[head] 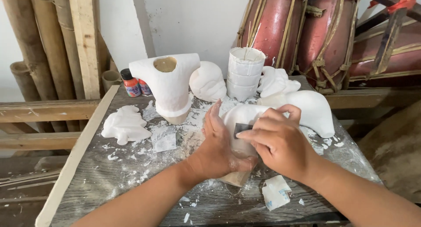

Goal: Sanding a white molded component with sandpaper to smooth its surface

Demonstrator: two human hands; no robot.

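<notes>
My left hand (218,148) grips a white plaster piece (243,115) standing on the dusty grey worktable (109,179), holding it from the left side. My right hand (276,141) presses a small dark square of sandpaper (241,129) flat against the piece's front. The bottom of the piece shows tan below my left palm. A folded white scrap (276,192) lies just below my right wrist.
A tall white plaster cast with a round hole (169,84) stands behind, beside a rounded cast (208,81), a stack of white cups (244,73), a curved cast (313,111) and a flat cast (126,125). Paint bottles (131,83), bamboo poles (39,38), drums (302,30) border the table.
</notes>
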